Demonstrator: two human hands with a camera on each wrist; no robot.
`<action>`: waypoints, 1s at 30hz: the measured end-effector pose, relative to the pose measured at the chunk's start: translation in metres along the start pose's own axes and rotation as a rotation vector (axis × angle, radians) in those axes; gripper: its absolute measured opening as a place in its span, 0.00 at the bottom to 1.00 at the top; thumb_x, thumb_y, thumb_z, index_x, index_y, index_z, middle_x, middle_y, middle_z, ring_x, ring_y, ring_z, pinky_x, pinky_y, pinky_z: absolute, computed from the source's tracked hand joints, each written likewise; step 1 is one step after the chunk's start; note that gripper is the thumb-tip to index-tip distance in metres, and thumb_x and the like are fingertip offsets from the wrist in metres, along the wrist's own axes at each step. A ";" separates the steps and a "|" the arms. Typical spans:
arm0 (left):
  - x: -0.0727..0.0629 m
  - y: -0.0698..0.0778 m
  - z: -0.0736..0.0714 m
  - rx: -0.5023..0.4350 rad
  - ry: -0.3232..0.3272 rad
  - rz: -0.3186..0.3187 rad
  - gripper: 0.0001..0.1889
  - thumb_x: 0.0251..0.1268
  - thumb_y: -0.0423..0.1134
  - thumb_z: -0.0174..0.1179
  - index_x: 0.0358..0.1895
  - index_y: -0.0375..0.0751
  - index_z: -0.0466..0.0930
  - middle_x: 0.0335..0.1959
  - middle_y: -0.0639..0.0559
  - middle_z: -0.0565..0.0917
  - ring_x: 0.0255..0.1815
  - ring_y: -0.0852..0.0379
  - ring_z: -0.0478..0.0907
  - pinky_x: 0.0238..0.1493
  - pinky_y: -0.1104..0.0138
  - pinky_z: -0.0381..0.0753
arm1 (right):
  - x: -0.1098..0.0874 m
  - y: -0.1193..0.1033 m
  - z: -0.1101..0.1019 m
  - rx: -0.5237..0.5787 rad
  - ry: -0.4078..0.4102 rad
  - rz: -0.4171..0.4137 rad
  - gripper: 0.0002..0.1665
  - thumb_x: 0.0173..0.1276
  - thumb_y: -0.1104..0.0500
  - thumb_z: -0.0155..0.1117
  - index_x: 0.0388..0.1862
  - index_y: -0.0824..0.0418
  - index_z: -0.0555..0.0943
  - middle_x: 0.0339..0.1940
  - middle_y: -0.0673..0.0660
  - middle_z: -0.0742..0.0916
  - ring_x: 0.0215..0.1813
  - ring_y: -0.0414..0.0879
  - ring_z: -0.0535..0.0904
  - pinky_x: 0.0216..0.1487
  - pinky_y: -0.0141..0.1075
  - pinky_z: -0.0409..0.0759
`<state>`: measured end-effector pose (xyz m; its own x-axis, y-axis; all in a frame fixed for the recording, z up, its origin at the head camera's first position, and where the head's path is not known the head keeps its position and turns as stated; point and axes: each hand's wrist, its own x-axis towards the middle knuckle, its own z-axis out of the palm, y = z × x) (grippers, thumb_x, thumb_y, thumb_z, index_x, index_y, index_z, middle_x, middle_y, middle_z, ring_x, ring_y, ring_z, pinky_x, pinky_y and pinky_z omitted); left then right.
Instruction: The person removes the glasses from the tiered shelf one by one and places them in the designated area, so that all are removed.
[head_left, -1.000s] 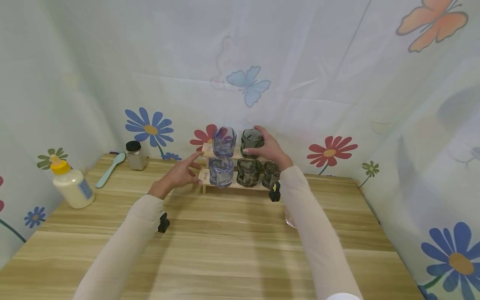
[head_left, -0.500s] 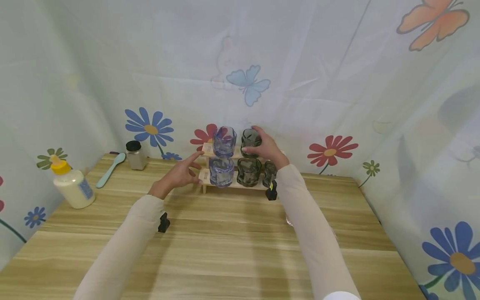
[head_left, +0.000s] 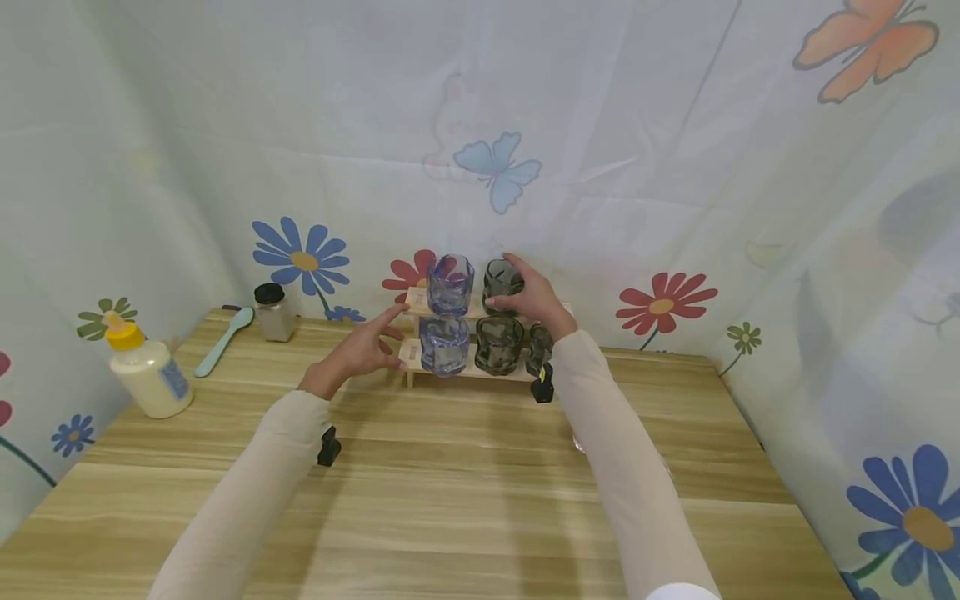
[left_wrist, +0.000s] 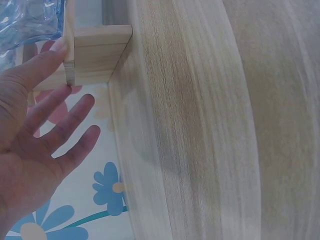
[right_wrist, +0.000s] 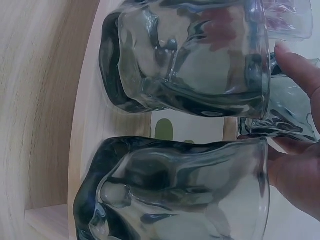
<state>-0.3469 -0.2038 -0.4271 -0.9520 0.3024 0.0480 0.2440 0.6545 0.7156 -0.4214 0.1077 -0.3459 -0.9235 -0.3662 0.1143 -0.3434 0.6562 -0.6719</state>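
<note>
Both arms stretch forward, and it's the right hand (head_left: 537, 298) on the upper grey glass (head_left: 501, 277)!
Smoky, see-through and wavy-walled, that glass sits between right thumb and curled fingers, gripped; over on the other side, the left hand (head_left: 358, 345) spreads its fingers loosely, thumb touching the end of the wooden rack (head_left: 410, 353).
</note>
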 end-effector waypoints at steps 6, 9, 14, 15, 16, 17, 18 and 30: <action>0.001 0.000 0.000 -0.004 -0.006 -0.009 0.54 0.57 0.33 0.73 0.81 0.55 0.46 0.65 0.32 0.76 0.54 0.34 0.82 0.52 0.47 0.83 | 0.000 0.000 0.001 -0.017 0.024 -0.002 0.55 0.62 0.51 0.75 0.82 0.48 0.54 0.82 0.59 0.62 0.80 0.61 0.58 0.76 0.55 0.62; 0.001 -0.001 0.000 -0.008 -0.008 -0.014 0.54 0.57 0.33 0.73 0.81 0.56 0.46 0.66 0.32 0.76 0.54 0.34 0.82 0.53 0.47 0.83 | -0.001 0.000 0.001 -0.013 0.032 -0.012 0.54 0.63 0.51 0.75 0.82 0.48 0.55 0.81 0.59 0.62 0.80 0.60 0.58 0.76 0.55 0.62; 0.002 -0.001 0.000 -0.007 -0.006 -0.015 0.54 0.57 0.32 0.72 0.81 0.56 0.46 0.66 0.32 0.76 0.54 0.34 0.82 0.52 0.47 0.83 | -0.003 -0.001 0.001 -0.007 0.052 -0.020 0.53 0.63 0.51 0.74 0.81 0.48 0.57 0.81 0.59 0.64 0.80 0.59 0.59 0.75 0.54 0.63; 0.001 -0.001 0.000 -0.004 -0.005 -0.013 0.54 0.57 0.32 0.72 0.81 0.55 0.46 0.66 0.32 0.76 0.54 0.35 0.82 0.52 0.47 0.83 | -0.003 -0.001 0.000 -0.004 0.055 -0.020 0.53 0.63 0.51 0.75 0.81 0.48 0.57 0.81 0.59 0.64 0.80 0.59 0.59 0.75 0.54 0.63; 0.002 -0.001 0.000 -0.002 -0.004 -0.011 0.54 0.57 0.32 0.72 0.81 0.55 0.45 0.65 0.32 0.76 0.54 0.35 0.82 0.52 0.48 0.83 | -0.004 -0.001 0.000 -0.001 0.060 -0.020 0.52 0.63 0.51 0.75 0.81 0.48 0.57 0.81 0.58 0.64 0.80 0.59 0.59 0.75 0.54 0.63; 0.001 -0.001 0.001 -0.003 -0.003 -0.014 0.54 0.57 0.31 0.72 0.81 0.56 0.46 0.66 0.32 0.76 0.54 0.35 0.82 0.52 0.48 0.83 | -0.005 -0.001 -0.001 0.002 0.064 -0.020 0.52 0.63 0.51 0.75 0.81 0.48 0.57 0.81 0.58 0.64 0.80 0.59 0.59 0.75 0.54 0.63; 0.001 -0.001 0.001 -0.001 -0.002 -0.011 0.54 0.57 0.31 0.72 0.81 0.56 0.46 0.65 0.32 0.76 0.54 0.35 0.82 0.52 0.48 0.83 | -0.005 -0.002 -0.001 0.004 0.068 -0.022 0.53 0.62 0.51 0.75 0.81 0.48 0.57 0.81 0.58 0.64 0.80 0.59 0.59 0.76 0.54 0.63; -0.001 -0.003 0.001 -0.021 -0.001 0.009 0.54 0.57 0.32 0.72 0.81 0.53 0.46 0.65 0.30 0.76 0.53 0.33 0.82 0.51 0.46 0.83 | -0.007 0.003 -0.008 0.002 0.073 -0.044 0.52 0.63 0.50 0.74 0.81 0.46 0.57 0.82 0.56 0.62 0.81 0.59 0.58 0.75 0.55 0.64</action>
<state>-0.3468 -0.2054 -0.4295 -0.9495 0.3091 0.0543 0.2491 0.6371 0.7294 -0.4169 0.1172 -0.3431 -0.9176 -0.3453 0.1968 -0.3835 0.6391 -0.6667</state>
